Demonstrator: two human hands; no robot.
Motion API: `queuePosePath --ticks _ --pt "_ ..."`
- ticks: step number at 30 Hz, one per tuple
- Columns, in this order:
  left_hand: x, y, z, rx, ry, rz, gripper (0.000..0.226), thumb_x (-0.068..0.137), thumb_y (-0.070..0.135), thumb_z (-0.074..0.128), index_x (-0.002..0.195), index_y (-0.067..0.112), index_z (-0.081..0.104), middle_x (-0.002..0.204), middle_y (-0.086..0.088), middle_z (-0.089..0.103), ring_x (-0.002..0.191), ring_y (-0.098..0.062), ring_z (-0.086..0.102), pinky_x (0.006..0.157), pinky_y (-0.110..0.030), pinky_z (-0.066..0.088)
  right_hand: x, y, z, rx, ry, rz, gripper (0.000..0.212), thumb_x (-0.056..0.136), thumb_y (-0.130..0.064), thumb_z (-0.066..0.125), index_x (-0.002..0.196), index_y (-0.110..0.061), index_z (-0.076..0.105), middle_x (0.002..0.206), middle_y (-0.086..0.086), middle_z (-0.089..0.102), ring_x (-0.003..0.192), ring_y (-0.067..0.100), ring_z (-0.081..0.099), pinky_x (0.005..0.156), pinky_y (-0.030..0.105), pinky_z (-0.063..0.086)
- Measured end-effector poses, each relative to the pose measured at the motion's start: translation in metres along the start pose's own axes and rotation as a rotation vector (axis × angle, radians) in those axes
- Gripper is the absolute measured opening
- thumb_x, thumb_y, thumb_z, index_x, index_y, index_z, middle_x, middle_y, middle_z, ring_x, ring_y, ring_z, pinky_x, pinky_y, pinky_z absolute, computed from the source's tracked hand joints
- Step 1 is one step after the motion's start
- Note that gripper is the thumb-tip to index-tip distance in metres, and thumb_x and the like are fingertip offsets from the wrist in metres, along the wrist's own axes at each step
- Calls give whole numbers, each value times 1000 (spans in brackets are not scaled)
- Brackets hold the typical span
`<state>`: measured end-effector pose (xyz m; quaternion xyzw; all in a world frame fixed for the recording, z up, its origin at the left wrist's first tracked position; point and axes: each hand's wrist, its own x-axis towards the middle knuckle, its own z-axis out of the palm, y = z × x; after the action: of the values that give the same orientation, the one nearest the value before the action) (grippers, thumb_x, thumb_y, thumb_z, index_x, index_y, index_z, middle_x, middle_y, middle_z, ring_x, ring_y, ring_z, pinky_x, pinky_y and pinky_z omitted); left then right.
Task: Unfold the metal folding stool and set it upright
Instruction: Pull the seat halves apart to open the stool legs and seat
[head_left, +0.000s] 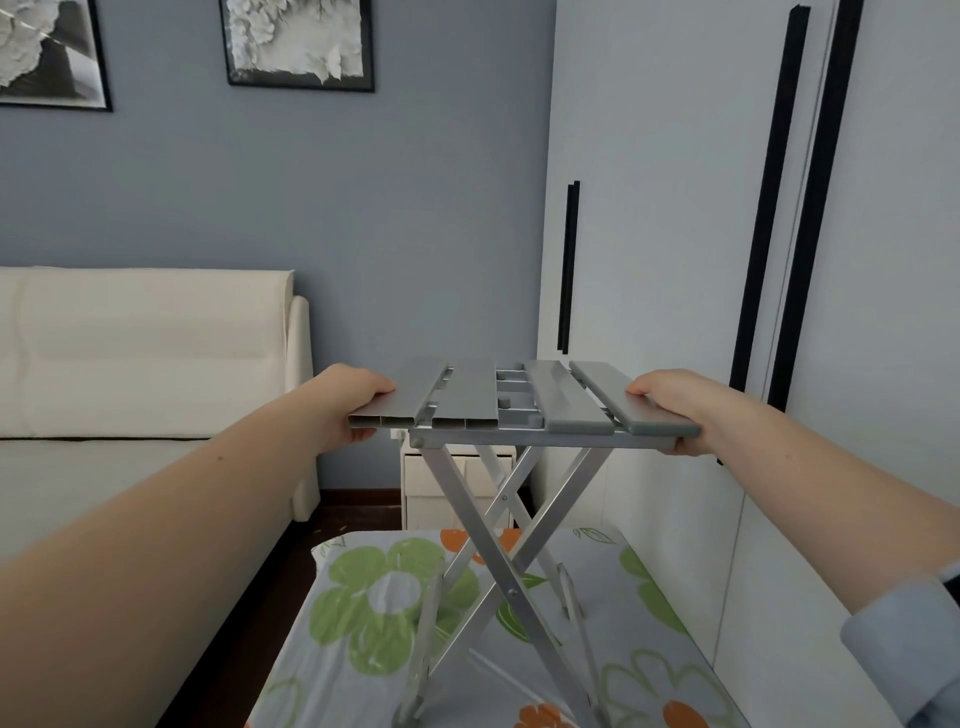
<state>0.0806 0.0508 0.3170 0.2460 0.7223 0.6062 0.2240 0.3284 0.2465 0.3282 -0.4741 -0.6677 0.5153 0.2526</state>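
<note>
Gripping the stool (519, 410) seat's opposite edges, fingers (680, 447) curled beneath

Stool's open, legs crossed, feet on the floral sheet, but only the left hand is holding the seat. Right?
Not quite: both hands hold the seat. The head view shows the left hand on the left edge of the seat and the right hand on the right edge. The rest stands: the stool's legs are crossed, feet down on the floral sheet.
</note>
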Motion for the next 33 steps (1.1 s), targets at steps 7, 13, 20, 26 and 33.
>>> queuePosePath --ticks 7,13,20,26,33 --pt "4 -3 0 -40 12 -9 7 90 12 54 83 10 53 77 -8 56 65 -16 53 54 -27 43 2 2 1 -6 8 5 15 89 -22 47 77 -16 52 66 4 57 53 17 52 50 21 35" --pt "5 -2 3 -69 2 -6 5 90 11 54 86 9 54 79 -9 58 67 -16 55 56 -27 45 -1 -1 3 5 8 4 14 89 -20 47 77 -15 52 67 4 57 53 17 52 51 21 36" --pt "3 -2 22 -57 -26 -4 9 90 11 55 81 10 52 74 -9 57 66 -18 55 58 -27 45 -1 3 4 15 27 15 16 89 -21 48 75 -15 52 67 4 58 55 18 55 54 22 40" --pt "5 -8 22 -51 -24 -11 8 90 12 55 83 10 52 76 -9 57 65 -16 55 53 -26 44 1 7 5 3 17 35 15 88 -21 47 76 -16 53 68 3 59 55 17 53 53 21 37" --pt "8 -10 21 -21 -34 -15 5 89 13 56 87 9 54 75 -8 57 63 -16 55 50 -25 42 -2 9 6 -16 10 9 16 89 -20 46 74 -17 52 66 3 55 53 16 50 51 21 35"
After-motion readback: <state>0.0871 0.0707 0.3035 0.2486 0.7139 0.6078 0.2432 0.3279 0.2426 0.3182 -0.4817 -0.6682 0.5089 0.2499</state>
